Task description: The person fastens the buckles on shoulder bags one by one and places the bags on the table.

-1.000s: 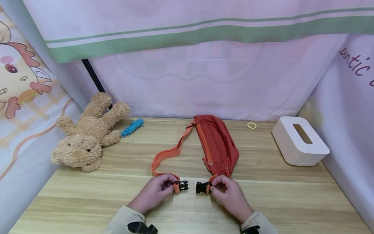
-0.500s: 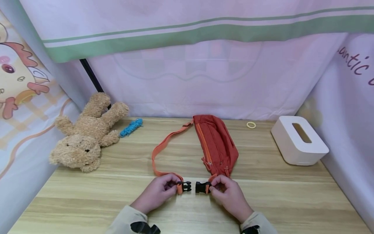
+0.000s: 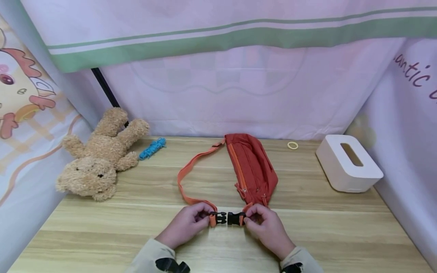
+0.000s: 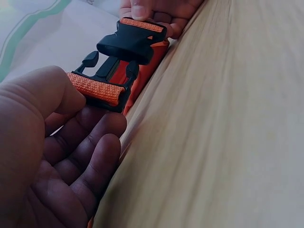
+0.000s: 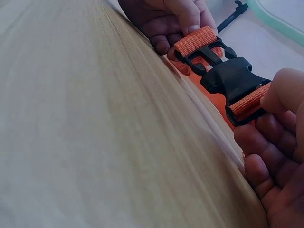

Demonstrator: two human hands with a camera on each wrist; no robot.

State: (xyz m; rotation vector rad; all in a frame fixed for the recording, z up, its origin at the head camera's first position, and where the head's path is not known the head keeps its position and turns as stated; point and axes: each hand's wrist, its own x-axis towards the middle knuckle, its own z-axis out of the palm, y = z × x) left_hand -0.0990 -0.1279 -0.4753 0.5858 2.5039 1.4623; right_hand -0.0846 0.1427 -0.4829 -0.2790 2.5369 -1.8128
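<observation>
A red waist bag (image 3: 252, 170) lies on the wooden table, its orange strap (image 3: 182, 176) curving round to the left. My left hand (image 3: 187, 223) pinches the black pronged buckle half (image 3: 220, 217) where the strap loops through it. With thumb and fingers my right hand (image 3: 268, 225) grips the black socket buckle half (image 3: 235, 218) on the bag's short strap end. The two halves face each other, prongs pointing right. In the left wrist view the prong tips (image 4: 132, 70) sit right at the mouth of the socket half (image 4: 130, 42).
A tan teddy bear (image 3: 106, 151) lies on the left, beside a blue bundle of cord (image 3: 152, 148). At the back right are a pale yellow ring (image 3: 292, 145) and a white tissue box (image 3: 348, 163). Printed curtains (image 3: 218, 94) enclose the table (image 3: 102, 235).
My left hand has moved right with the pronged half, narrowing the gap to the socket half. The strap has straightened somewhat. My right hand has hardly moved.
</observation>
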